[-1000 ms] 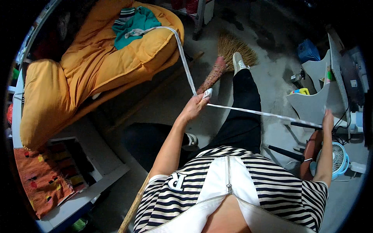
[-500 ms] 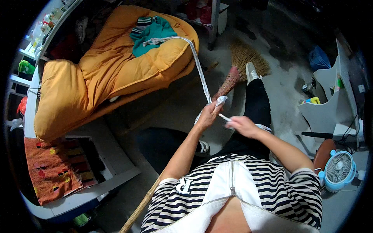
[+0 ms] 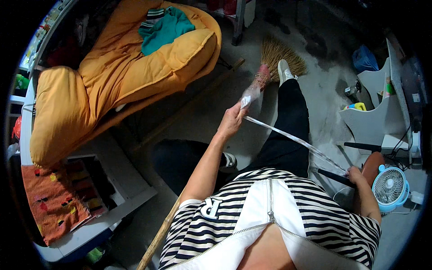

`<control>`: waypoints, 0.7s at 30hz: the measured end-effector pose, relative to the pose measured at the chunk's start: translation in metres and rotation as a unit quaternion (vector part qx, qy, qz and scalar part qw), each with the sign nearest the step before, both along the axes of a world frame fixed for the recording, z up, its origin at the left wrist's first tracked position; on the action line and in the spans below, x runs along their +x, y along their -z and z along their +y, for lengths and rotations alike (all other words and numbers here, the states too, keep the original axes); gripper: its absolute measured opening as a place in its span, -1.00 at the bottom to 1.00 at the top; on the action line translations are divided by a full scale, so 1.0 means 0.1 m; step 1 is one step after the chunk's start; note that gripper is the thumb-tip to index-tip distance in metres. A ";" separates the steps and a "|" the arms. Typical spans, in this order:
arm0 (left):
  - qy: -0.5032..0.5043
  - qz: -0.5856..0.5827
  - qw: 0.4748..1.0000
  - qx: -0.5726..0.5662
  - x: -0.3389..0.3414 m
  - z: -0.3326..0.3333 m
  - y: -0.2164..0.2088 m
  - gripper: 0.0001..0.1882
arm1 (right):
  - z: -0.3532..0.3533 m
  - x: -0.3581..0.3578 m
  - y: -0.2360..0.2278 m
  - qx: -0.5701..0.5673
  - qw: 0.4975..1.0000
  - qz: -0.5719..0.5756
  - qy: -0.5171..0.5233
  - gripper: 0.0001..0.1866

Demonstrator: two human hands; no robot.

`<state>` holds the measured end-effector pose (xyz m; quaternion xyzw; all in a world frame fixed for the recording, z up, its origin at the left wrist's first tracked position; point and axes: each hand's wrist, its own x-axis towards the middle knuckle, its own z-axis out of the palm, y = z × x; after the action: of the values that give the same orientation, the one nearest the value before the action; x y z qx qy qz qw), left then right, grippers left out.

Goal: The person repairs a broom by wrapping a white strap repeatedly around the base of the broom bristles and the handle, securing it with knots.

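A straw broom [image 3: 281, 54] lies slanting across my lap, its bristles fanned out by my shoe [image 3: 285, 72]. A faded red wrap covers its neck, and the bamboo handle runs down past my left side. My left hand [image 3: 232, 119] is closed around the neck, where a white end of cloth sticks up. From there a white cloth strip [image 3: 292, 136] stretches straight to my right hand [image 3: 357, 174], which is shut on its other end, out to the right. The broom's middle part is hidden behind my left hand and forearm.
At left stands a seat with an orange padded cover [image 3: 112, 85], a green garment [image 3: 166, 29] lying on it. A patterned orange cloth [image 3: 51, 198] hangs nearer me. On the right are a grey shelf unit [image 3: 371, 121], a blue fan [image 3: 389, 189] and a black bar [image 3: 335, 177].
My right hand has swung out to the right, drawing the strip taut. The strip's long tail no longer lies over the orange cover. My left hand stays on the broom.
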<state>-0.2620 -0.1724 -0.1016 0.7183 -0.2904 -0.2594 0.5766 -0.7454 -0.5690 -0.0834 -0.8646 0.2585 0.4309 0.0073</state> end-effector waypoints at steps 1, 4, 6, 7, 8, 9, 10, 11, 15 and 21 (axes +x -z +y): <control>0.012 -0.017 1.000 -0.003 -0.03 -0.05 -0.05 -0.81 | -0.08 -0.03 0.12 0.010 0.992 0.086 -0.088 -0.76; -0.010 -0.036 0.999 0.030 0.00 0.10 -0.01 -0.81 | 0.57 1.37 -0.23 -0.070 0.994 0.088 -0.011 -0.72; -0.009 -0.030 0.999 0.020 -0.04 0.01 -0.01 -0.81 | 0.84 2.01 -0.43 -0.048 0.971 -0.204 -0.112 -0.66; -0.012 -0.032 0.999 0.019 -0.05 0.00 -0.02 -0.80 | 1.19 2.50 -0.59 0.036 0.937 -0.338 -0.085 -0.56; -0.014 -0.032 0.999 0.015 -0.07 -0.01 -0.03 -0.80 | 1.49 2.89 -0.67 0.100 0.919 -0.380 -0.038 -0.44; -0.021 -0.028 0.999 0.006 -0.06 0.01 -0.02 -0.81 | 1.87 3.25 -0.94 0.084 0.937 -0.339 0.021 -0.39; -0.015 -0.020 1.000 -0.015 -0.06 -0.05 -0.03 -0.82 | 1.80 3.31 -0.65 0.102 0.840 -0.517 -0.131 -0.36; -0.015 -0.012 0.999 -0.028 -0.07 -0.06 -0.02 -0.82 | 1.90 3.49 -0.60 0.185 0.864 -0.462 -0.070 -0.34; -0.035 0.033 0.998 -0.029 -0.05 -0.04 -0.05 -0.78 | 2.54 3.52 -0.37 0.386 0.817 -0.428 0.026 -0.67; -0.067 0.118 0.988 -0.078 0.07 0.06 0.09 -0.77 | 2.36 2.55 -0.72 0.268 0.856 -0.441 0.016 -0.82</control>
<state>-0.2553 -0.1660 -0.1105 0.6535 -0.1910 -0.2797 0.6769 -0.4902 -0.3327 -0.0111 -0.9241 0.1167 0.0572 0.3593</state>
